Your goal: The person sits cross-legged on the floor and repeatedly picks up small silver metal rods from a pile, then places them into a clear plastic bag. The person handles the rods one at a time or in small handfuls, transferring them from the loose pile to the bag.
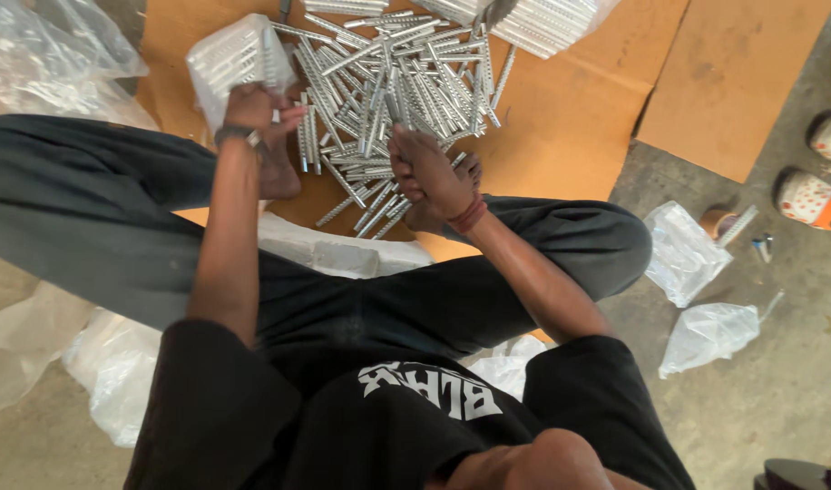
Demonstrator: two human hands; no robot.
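Left hand (257, 111) grip is clamped on a neat bundle of ribbed metal rods (237, 56), ends aligned, held just above the cardboard sheet (570, 109). Right hand (425, 168) reaches into the loose rod pile (388, 86) just ahead of it; fingers curled among the rods, but whether they have closed on any cannot be told. Judgement: picking few rods at a time, all pointing one way, would keep the bundle square and its ends flush. Rods are silvery, slender, ridged along their length, lying crisscrossed between the two hands.
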